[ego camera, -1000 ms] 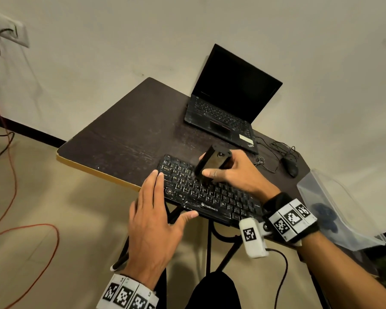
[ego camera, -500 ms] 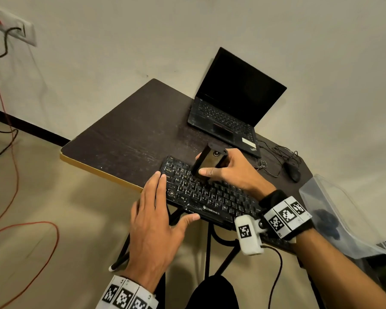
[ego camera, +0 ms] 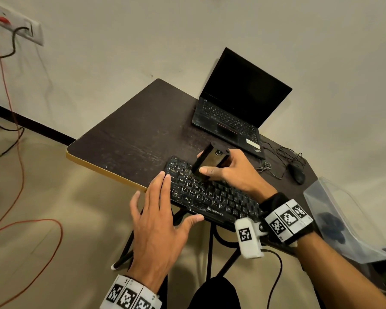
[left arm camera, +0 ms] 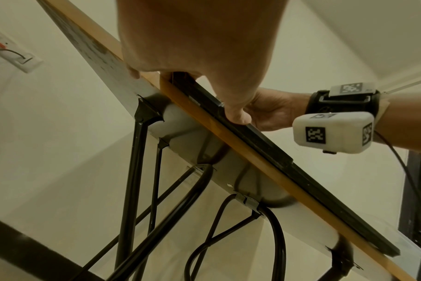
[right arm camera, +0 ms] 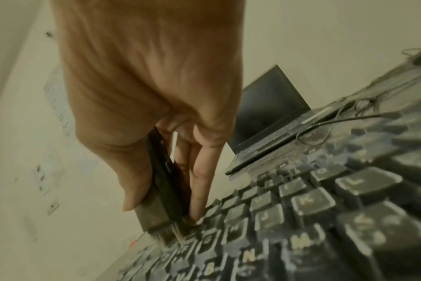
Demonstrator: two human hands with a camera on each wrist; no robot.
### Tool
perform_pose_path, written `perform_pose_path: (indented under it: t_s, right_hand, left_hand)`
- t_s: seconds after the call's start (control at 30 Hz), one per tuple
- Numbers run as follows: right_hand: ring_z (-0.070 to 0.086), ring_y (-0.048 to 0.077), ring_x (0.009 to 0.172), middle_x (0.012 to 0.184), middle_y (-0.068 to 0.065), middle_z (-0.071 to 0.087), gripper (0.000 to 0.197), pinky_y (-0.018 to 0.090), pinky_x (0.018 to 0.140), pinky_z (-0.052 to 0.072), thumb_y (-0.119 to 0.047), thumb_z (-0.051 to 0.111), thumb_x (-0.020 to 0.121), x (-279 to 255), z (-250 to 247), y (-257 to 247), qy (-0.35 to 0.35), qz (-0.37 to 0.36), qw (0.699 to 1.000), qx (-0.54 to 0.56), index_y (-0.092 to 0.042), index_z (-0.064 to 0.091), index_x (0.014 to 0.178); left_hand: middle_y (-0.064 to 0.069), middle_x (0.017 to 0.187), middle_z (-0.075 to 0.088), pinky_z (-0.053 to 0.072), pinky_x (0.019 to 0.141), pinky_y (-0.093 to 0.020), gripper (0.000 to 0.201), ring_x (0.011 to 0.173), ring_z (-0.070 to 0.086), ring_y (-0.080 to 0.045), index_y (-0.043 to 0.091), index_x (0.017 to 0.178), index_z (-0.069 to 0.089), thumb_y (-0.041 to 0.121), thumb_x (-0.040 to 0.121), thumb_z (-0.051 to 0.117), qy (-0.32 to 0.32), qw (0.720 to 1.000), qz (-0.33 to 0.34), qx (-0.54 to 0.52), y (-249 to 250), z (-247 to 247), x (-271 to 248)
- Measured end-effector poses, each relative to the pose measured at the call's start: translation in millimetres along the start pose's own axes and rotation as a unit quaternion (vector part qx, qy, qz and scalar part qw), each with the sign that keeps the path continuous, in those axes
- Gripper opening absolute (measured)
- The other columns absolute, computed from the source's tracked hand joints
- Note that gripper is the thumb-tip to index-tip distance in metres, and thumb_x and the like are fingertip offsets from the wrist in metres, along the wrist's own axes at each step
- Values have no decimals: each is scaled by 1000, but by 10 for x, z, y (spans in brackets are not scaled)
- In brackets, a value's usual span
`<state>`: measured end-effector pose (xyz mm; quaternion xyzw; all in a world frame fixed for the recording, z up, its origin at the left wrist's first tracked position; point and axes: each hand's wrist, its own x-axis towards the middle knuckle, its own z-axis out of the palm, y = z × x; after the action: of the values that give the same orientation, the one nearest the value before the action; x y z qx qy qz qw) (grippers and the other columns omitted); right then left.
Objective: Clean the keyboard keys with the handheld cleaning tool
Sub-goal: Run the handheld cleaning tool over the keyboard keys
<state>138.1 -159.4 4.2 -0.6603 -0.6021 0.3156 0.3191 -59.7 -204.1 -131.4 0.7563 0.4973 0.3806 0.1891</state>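
A black keyboard (ego camera: pixel 212 195) lies along the near edge of the dark table (ego camera: pixel 129 139). My right hand (ego camera: pixel 230 172) grips a dark, boxy cleaning tool (ego camera: pixel 210 161), thumb on its near face. The tool stands tilted, and its bristles (right arm camera: pixel 166 237) press on the keys in the keyboard's upper left part. My left hand (ego camera: pixel 158 217) lies flat with straight fingers on the keyboard's left end, thumb against the front edge. From below, the left wrist view shows that thumb (left arm camera: pixel 238 116) on the keyboard's front rim (left arm camera: pixel 264 140).
An open black laptop (ego camera: pixel 236 112) stands at the table's far side. A black mouse (ego camera: pixel 296 172) with tangled cable lies right of it. A clear plastic container (ego camera: pixel 343 219) sits at the right. Black table legs (left arm camera: pixel 132 190) and cables run underneath. Red wire lies on the floor at left.
My right hand has slid the tool leftward along the upper key rows. My left hand stays on the keyboard's left end.
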Motion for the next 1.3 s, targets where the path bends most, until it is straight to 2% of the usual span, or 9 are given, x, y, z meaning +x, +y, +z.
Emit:
perform_pose_path:
  t_s: [0.13, 0.3, 0.4, 0.57, 0.7, 0.8, 0.93, 1.03, 1.3]
  right_hand:
    - [80, 23, 101, 109, 7, 82, 29, 47, 94, 64, -10, 85, 89, 53, 18, -6, 11, -3, 1000, 0, -12, 76, 116]
    - [80, 22, 98, 107, 5, 82, 31, 41, 88, 66, -11, 84, 89, 45, 58, -42, -16, -7, 1000, -20, -13, 76, 119]
    - [80, 21, 98, 106, 3, 82, 30, 49, 93, 64, -15, 87, 88, 82, 54, -7, 29, -13, 999, -26, -14, 77, 115]
    - [80, 26, 103, 110, 9, 82, 33, 44, 92, 65, -7, 83, 90, 70, 108, -42, -25, -6, 1000, 11, -9, 75, 122]
    - [80, 22, 101, 108, 6, 82, 31, 45, 93, 64, -10, 86, 88, 120, 100, -37, 25, -19, 999, -3, -13, 77, 118]
    - [80, 25, 101, 110, 12, 82, 33, 39, 88, 66, -4, 82, 90, 117, 141, -82, -22, 0, 999, 32, -7, 75, 122]
    - [80, 27, 98, 105, 9, 82, 28, 46, 89, 66, -8, 86, 88, 176, 157, -104, 19, -7, 1000, 5, -8, 76, 115]
    - [80, 25, 100, 109, 10, 82, 31, 38, 88, 66, -5, 83, 90, 177, 188, -145, -25, 0, 1000, 18, -8, 75, 119]
    - [80, 25, 101, 111, 13, 81, 34, 37, 87, 66, -3, 82, 90, 225, 240, -193, -37, 5, 999, 36, -5, 74, 122]
  left_hand:
    - [-5, 167, 38, 28, 122, -62, 109, 151, 42, -21, 7, 158, 39, 90, 89, 34, 1, 1000, -1, 11, -13, -5, 5]
    - [-4, 168, 35, 26, 124, -61, 108, 153, 40, -20, 9, 160, 36, 90, 89, 35, -1, 1000, -4, 11, -23, 19, 3]
    - [-4, 168, 35, 25, 125, -60, 109, 153, 39, -20, 9, 160, 36, 90, 89, 35, -4, 1000, -4, 10, -21, 19, 9]
    - [-1, 168, 34, 25, 125, -58, 107, 153, 38, -19, 10, 160, 37, 89, 87, 40, 13, 1000, -3, -9, -20, 25, 7]
    - [1, 168, 34, 26, 125, -57, 107, 153, 38, -17, 11, 160, 37, 89, 86, 43, 15, 999, -2, -29, -30, 18, 1]
    - [3, 169, 33, 25, 126, -55, 108, 153, 36, -15, 12, 161, 37, 90, 86, 42, 18, 999, -3, -35, -23, 18, 3]
    - [2, 169, 33, 24, 126, -53, 108, 154, 36, -15, 12, 161, 36, 90, 87, 40, 15, 999, -2, -37, -26, 17, 1]
    - [3, 169, 32, 24, 126, -54, 109, 154, 35, -15, 12, 161, 36, 92, 86, 39, 12, 999, -5, -38, -27, 23, 2]
    - [4, 169, 31, 26, 125, -57, 109, 154, 35, -14, 13, 161, 35, 90, 84, 46, 17, 999, -8, -51, -26, 15, -4]
